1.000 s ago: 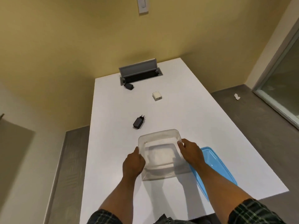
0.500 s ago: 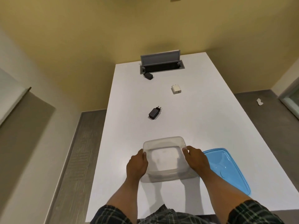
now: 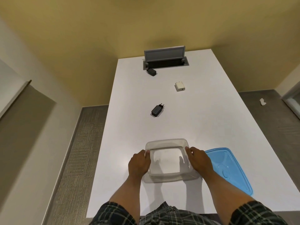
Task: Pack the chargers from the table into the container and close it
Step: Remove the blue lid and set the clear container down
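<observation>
A clear plastic container [image 3: 168, 143] stands open and empty on the white table [image 3: 211, 124], near its front edge. My left hand [image 3: 139, 163] grips its left wall and my right hand [image 3: 199, 161] grips its right wall. The blue lid [image 3: 230, 169] lies flat just right of the container, partly under my right forearm. Three chargers lie farther up the table: a black charger [image 3: 157, 109] with its plug pins up-right, a white charger [image 3: 179, 86] to the right, and a second black charger [image 3: 151, 72] by the cable box.
A grey cable box [image 3: 165, 61] with its flap raised is set into the table's far end. Yellow wall stands behind the table. Grey floor runs along both sides, with a white scrap [image 3: 262, 101] on it at right.
The view has swung and straightened over the table. Both hands stay on the container's sides, and it now sits flat and squared nearer to me. The chargers and lid have not moved.
</observation>
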A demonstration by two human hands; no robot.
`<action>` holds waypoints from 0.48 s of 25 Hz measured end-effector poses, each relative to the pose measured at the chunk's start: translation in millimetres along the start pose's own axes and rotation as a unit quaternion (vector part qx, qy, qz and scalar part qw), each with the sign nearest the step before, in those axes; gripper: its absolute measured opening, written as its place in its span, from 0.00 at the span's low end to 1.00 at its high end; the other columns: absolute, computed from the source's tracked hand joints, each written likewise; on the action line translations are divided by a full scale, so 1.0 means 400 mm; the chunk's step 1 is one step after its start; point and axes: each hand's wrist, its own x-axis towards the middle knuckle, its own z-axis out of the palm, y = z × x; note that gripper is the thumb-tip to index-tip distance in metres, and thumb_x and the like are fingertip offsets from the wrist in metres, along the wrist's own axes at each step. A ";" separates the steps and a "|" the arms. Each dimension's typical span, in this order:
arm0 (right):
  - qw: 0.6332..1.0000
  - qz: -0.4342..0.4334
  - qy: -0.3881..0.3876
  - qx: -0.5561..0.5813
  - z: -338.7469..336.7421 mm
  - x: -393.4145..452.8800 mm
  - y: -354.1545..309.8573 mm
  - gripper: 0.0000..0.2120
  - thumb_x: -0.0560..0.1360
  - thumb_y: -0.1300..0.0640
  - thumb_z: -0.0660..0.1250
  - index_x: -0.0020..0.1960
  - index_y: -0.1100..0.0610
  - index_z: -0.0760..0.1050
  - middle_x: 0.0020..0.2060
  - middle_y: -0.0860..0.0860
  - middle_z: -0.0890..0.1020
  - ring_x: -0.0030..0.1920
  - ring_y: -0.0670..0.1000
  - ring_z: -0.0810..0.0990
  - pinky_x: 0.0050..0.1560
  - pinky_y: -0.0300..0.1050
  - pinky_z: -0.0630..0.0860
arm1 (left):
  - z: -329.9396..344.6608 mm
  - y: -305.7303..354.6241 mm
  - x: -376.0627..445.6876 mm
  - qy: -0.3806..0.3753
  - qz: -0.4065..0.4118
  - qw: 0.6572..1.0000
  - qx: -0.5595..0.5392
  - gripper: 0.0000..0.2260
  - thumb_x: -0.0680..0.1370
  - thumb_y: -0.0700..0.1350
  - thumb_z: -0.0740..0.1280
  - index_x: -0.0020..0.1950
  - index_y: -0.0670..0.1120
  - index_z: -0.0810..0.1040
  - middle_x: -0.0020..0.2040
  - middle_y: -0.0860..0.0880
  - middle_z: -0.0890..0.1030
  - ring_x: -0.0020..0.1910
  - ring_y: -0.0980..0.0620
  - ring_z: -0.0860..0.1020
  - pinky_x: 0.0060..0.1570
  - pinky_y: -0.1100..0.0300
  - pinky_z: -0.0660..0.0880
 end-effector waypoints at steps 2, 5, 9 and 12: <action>1.000 0.002 -0.003 -0.002 -0.001 0.002 -0.006 0.24 0.81 0.36 0.49 0.41 0.51 0.74 0.39 0.53 0.83 0.42 0.57 0.80 0.45 0.50 0.77 | 0.002 -0.001 0.000 0.000 -0.007 1.000 0.012 0.25 0.83 0.61 0.48 0.50 0.45 0.77 0.42 0.47 0.82 0.44 0.44 0.81 0.51 0.50 0.78; 1.000 0.019 0.006 -0.017 -0.006 0.006 -0.018 0.30 0.81 0.36 0.46 0.43 0.55 0.78 0.39 0.52 0.83 0.41 0.55 0.80 0.44 0.48 0.76 | -0.001 0.013 0.001 0.001 -0.006 0.998 0.061 0.29 0.83 0.63 0.44 0.49 0.46 0.78 0.42 0.48 0.83 0.44 0.44 0.81 0.54 0.50 0.74; 0.992 0.035 0.031 -0.115 -0.022 0.010 -0.041 0.35 0.81 0.35 0.41 0.37 0.53 0.79 0.35 0.50 0.82 0.37 0.54 0.79 0.40 0.45 0.74 | -0.018 0.026 0.016 -0.004 -0.025 0.995 0.101 0.29 0.82 0.65 0.42 0.52 0.48 0.76 0.44 0.49 0.83 0.46 0.45 0.80 0.55 0.50 0.68; 0.983 0.045 0.050 -0.170 -0.038 0.018 -0.050 0.34 0.81 0.36 0.42 0.29 0.53 0.73 0.30 0.49 0.79 0.35 0.54 0.80 0.35 0.43 0.70 | -0.022 0.037 0.031 -0.004 -0.028 0.994 0.101 0.27 0.83 0.64 0.42 0.56 0.49 0.75 0.47 0.49 0.84 0.48 0.45 0.80 0.56 0.49 0.66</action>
